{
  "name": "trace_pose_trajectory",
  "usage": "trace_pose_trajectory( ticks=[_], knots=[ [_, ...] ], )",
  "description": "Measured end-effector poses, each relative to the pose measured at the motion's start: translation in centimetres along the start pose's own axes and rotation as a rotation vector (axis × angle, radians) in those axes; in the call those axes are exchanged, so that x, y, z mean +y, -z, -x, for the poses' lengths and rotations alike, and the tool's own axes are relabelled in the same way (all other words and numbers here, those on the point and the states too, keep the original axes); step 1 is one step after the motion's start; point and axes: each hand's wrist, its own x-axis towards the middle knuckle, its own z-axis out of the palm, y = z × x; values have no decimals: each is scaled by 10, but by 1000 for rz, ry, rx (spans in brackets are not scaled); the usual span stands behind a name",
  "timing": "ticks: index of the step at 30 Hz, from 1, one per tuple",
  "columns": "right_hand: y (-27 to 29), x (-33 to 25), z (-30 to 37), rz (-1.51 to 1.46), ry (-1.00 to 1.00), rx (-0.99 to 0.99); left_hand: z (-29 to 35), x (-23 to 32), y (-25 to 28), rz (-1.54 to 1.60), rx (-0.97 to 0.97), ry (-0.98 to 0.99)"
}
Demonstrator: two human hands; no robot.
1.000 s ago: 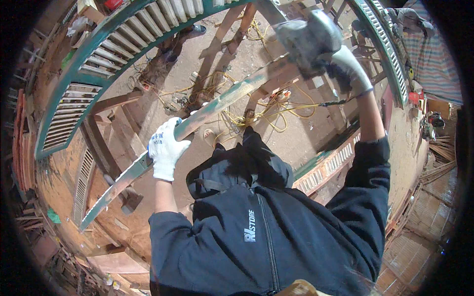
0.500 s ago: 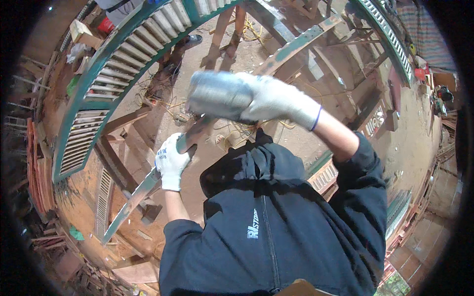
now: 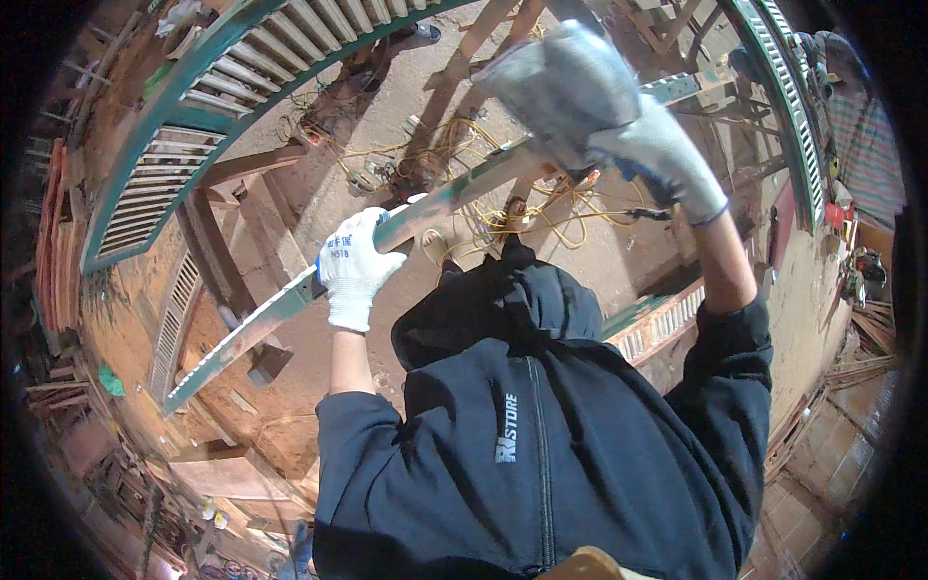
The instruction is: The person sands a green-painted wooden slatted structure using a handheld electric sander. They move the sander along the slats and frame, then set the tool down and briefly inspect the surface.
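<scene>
Power tool [image 3: 565, 92] shifted to one o'clock, farther along green-painted bar [image 3: 447, 200]; right hand [image 3: 665, 155] grips tool, left hand [image 3: 354, 266] clasps bar.

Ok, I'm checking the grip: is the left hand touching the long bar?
Touching: the head view shows the left hand gripping the long bar, which emerges on both sides.

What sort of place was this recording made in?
Probably a woodworking workshop, judging by the green-framed louvered shutter, the reddish boards piled at the left edge, and the long, partly green-painted strip that the gloved left hand grips.
</scene>
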Motion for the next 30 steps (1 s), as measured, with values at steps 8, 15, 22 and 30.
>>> trace_pose_trajectory(
  ticks=[8, 15, 22, 30],
  knots=[
    [-85, -67, 19, 168, 160, -239, -3, 7, -6, -42, 151, -95],
    [-40, -24, 33, 68, 95, -131, -2, 8, 0, -16, 12, 20],
    [75, 63, 11, 92, 64, 266, -4, 17, 4, -114, -12, 8],
    [228, 188, -32, -116, -191, 490, -73, 126, -28, -110, 102, -295]
  ],
)
